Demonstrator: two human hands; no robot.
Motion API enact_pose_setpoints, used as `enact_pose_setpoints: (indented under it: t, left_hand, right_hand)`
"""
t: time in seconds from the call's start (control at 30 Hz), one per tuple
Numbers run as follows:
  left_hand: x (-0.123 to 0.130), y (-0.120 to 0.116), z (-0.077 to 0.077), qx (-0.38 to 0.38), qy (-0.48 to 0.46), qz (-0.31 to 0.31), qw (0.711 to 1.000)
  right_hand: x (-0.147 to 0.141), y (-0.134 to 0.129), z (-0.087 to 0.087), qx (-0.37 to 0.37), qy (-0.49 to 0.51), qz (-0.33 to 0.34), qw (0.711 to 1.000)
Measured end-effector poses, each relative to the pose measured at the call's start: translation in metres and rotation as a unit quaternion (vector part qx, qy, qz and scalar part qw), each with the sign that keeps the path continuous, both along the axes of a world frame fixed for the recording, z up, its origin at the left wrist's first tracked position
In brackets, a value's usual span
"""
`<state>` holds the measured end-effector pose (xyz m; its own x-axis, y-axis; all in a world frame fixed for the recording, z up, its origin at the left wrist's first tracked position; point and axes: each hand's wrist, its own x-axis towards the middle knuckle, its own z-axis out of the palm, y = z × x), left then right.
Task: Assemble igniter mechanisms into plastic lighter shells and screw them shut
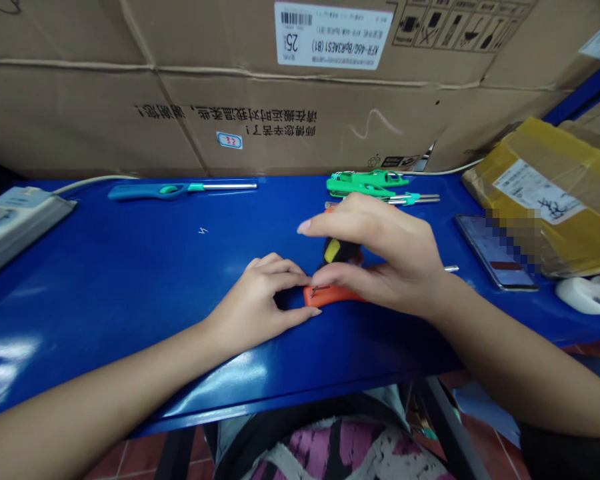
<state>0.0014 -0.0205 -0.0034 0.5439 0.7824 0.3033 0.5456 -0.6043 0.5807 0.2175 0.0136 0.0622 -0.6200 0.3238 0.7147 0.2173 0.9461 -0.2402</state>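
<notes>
So: head view, two bare hands closed narrowly on an orange lighter, blue bench.

Orange long-nosed gas lighter (336,295) lies on the glossy blue workbench (105,280), its black-and-yellow section showing under the right hand (380,257). That hand arches over it, lower fingers pressed to the orange body, forefinger lifted clear. Left hand (257,303) curls narrowly, fingertips (304,281) touching the lighter's end. Beyond lie a teal long-nosed lighter (180,191) and bright green lighters (367,185). To the right sit a smartphone (495,252) and a yellow-taped parcel (545,200); to the left, a white power strip (25,227). Behind stands a large cardboard carton (290,113).
</notes>
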Motion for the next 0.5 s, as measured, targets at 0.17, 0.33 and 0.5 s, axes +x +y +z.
enact_pose_setpoints:
  t: [0.17, 0.33, 0.5]
  left_hand:
    - [0.0003, 0.0003, -0.0004, 0.007, -0.004, 0.001, 1.0]
    - [0.0003, 0.0009, -0.0002, 0.009, 0.001, -0.001, 1.0]
    - [0.0002, 0.0006, -0.0013, 0.005, -0.004, -0.005, 1.0]
  right_hand:
    - [0.0012, -0.0006, 0.0038, -0.061, -0.016, 0.028, 0.998]
    - [0.0005, 0.0016, -0.001, -0.011, 0.04, 0.009, 0.999]
    - [0.0031, 0.0008, 0.0011, -0.087, -0.01, 0.042, 0.995]
